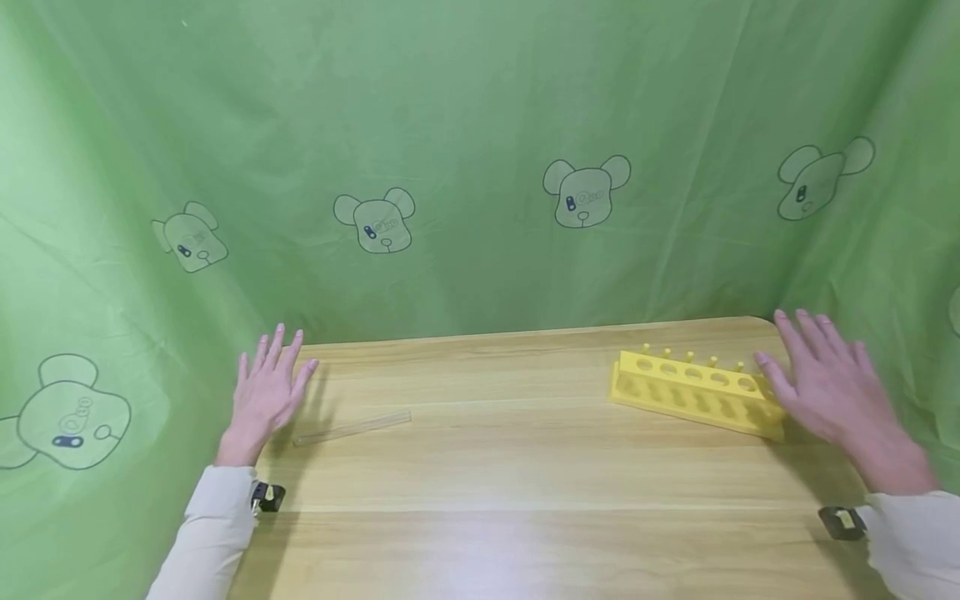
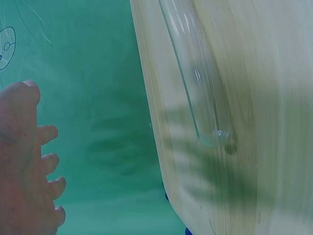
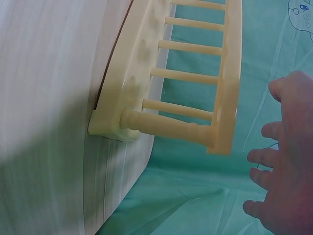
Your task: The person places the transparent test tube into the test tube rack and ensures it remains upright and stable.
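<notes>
Two pale sleeves (image 1: 206, 529) extend over the pale wood-grain counter (image 1: 525, 475). One clear, slender, round-ended tube (image 1: 354, 428) lies beside the left hand (image 1: 264, 400), spread wide, palm down; the right hand (image 1: 836, 392), likewise spread, partly hides one yellow five-peg rack's (image 1: 696, 387) right end. Behind hangs green bear-printed sheeting (image 1: 465, 117).

Place: curtained-off workspace; the kind of room cannot be told
Surroundings: green cloth (image 1: 480, 100) printed with cartoon bear heads (image 1: 588, 196)
Surface: wood-grain tabletop (image 1: 525, 475)
Lab-style ware: yellow tube rack (image 1: 706, 387), clear test tube (image 1: 354, 429)
</notes>
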`<state>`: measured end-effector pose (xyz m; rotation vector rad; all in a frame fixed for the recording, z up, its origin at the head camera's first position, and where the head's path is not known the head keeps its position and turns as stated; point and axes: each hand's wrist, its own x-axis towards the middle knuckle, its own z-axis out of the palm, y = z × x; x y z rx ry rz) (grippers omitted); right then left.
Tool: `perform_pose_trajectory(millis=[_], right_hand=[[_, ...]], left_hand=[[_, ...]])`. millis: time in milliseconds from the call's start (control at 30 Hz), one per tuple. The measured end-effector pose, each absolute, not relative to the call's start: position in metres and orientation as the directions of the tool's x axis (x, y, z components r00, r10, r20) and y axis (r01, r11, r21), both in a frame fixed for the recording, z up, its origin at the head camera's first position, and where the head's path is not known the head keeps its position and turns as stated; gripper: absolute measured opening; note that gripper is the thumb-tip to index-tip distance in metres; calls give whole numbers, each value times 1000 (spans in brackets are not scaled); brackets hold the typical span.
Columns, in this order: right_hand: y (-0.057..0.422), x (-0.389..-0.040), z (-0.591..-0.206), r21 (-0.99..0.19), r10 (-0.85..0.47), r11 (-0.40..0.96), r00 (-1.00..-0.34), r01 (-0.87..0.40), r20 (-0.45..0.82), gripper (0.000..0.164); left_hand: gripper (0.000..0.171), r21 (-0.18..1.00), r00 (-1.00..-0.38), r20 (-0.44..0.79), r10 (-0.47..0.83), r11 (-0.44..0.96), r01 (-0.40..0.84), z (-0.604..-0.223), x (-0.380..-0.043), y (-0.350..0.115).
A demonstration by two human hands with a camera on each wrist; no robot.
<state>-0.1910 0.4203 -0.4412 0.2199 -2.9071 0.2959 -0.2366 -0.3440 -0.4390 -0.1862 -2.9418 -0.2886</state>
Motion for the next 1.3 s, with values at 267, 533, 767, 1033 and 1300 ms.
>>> perform_pose_trajectory(millis=[267, 533, 767, 1033, 1300], right_hand=[[419, -188, -439, -188, -124, 967, -965, -169, 231, 74], [421, -183, -435, -200, -121, 965, -966, -168, 230, 74], [419, -176, -433, -223, -124, 958, -961, -181, 248, 74], [417, -168, -432, -263, -127, 943, -949, -206, 290, 74], [418, -162, -435, -324, -108, 921, -940, -217, 323, 72]], left_hand=[[67, 202, -977, 184, 107, 969, 144, -439, -237, -335], [72, 188, -975, 180, 132, 968, 166, -436, -236, -323], [73, 206, -973, 179, 142, 962, 178, -434, -239, -307], [72, 200, -965, 197, 171, 957, 210, -430, -243, -285], [71, 215, -958, 211, 194, 947, 239, -431, -243, -264]])
